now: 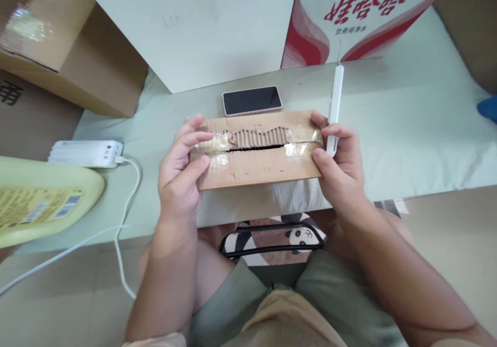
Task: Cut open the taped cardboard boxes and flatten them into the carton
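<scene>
A small brown cardboard box [260, 168] is held up in front of me between both hands. Clear tape covers both ends of its seam; along the middle, the top layer is torn away, showing corrugated ridges and a dark narrow slit. My left hand [180, 173] grips the left end, thumb on the near side and fingers over the far side. At the right end, my right hand [344, 163] pinches the box and also keeps a slim white utility knife [336, 93] in its fingers. The knife points away from me, with its thin blade seen edge-on.
A phone [252, 100] lies just beyond the box on the pale green cloth [396, 124]. White cartons [217, 26] stand behind it. At left are a power bank [85, 153] with a white cable, a yellow-green bottle [42, 197] and brown boxes [112, 62].
</scene>
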`<state>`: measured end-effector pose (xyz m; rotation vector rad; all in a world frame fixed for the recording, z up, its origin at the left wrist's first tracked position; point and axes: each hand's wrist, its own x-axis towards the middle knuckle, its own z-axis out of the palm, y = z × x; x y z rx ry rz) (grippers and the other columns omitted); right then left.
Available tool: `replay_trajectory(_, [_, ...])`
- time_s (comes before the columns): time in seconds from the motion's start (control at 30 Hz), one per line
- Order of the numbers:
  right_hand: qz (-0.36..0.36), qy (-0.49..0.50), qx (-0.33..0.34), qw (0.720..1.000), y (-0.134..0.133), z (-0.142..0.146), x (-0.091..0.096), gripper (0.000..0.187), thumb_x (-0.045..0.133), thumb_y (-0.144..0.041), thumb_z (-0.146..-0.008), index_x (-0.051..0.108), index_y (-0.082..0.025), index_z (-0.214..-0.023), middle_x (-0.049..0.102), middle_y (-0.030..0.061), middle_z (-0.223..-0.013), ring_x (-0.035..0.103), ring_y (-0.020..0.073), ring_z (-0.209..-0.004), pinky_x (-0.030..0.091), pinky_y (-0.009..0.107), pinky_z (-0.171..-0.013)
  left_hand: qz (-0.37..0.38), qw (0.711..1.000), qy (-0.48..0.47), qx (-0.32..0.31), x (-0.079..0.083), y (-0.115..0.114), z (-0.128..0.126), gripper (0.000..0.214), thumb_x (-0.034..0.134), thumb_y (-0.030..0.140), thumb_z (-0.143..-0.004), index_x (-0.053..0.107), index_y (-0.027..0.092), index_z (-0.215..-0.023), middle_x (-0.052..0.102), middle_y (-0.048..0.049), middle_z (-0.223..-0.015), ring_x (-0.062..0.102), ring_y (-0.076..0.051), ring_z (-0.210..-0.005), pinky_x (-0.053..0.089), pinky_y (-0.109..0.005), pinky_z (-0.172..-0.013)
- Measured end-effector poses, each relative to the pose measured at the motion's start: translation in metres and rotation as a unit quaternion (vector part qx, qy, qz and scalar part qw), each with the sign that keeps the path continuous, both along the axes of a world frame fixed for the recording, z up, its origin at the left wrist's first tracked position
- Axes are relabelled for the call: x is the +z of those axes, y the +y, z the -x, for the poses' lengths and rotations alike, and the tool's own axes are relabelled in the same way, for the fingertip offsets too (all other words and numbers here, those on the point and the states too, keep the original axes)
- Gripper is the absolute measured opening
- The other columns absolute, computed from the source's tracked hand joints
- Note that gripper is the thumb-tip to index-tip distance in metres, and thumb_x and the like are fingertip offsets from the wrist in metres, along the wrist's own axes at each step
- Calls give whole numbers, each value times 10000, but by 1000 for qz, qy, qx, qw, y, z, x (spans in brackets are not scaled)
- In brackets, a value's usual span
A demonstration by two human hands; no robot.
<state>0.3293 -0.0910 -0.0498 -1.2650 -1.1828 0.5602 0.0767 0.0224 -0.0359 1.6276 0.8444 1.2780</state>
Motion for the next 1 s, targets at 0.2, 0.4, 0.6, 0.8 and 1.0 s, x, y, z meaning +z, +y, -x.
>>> replay_trajectory(0.2, [-16, -23, -20, 999, 1, 3, -7, 201, 550, -476, -1037, 500, -369, -1200, 576, 4, -1559, 422, 292, -1581, 317, 630, -1317, 24, 1000, -15, -7, 0, 3, -1, 211, 742, 412, -859, 769, 334, -1053, 707, 12, -1396, 435, -300, -1563, 226, -554, -1374])
replay_trajectory(0.4, [-10, -30, -31, 999, 1, 4, -7, 208, 548, -493, -1026, 510, -369, -1189, 582, 11, -1543, 419, 312, -1581, 327, 638, -1309, 77, 995, -62, 10, 0, 2, -1, 232, 782, 474, -855, 756, 309, -1015, 769, -15, -1260, 423, -269, -1576, 339, -497, -1332])
replay_trajectory(0.6, [-20, -6, -30, 999, 2, 4, -7, 202, 589, -486, -1007, 522, -367, -1155, 598, 1, -1518, 427, 318, -1575, 302, 660, -1318, 28, 999, -11, 34, 6, -2, 0, 163, 776, 239, -860, 744, 279, -1015, 778, -20, -1131, 550, -281, -1481, 412, -510, -1302])
replay_trajectory(0.8, [-19, -16, -31, 999, 2, 4, -6, 197, 588, -495, -1008, 525, -379, -1154, 599, 2, -1518, 436, 307, -1567, 291, 648, -1333, -21, 997, 7, 68, 11, -4, -3, 38, 761, 246, -893, 768, 276, -915, 791, 19, -964, 712, -247, -1251, 367, -544, -1343])
replay_trajectory(1.0, [-16, -22, -23, 999, 1, 2, -7, 184, 564, -444, -1024, 523, -368, -1186, 590, 3, -1515, 450, 310, -1553, 369, 651, -1288, -30, 998, -1, 63, 9, -2, -4, 46, 808, 275, -873, 762, 273, -880, 783, 36, -907, 760, -197, -1033, 340, -540, -1362])
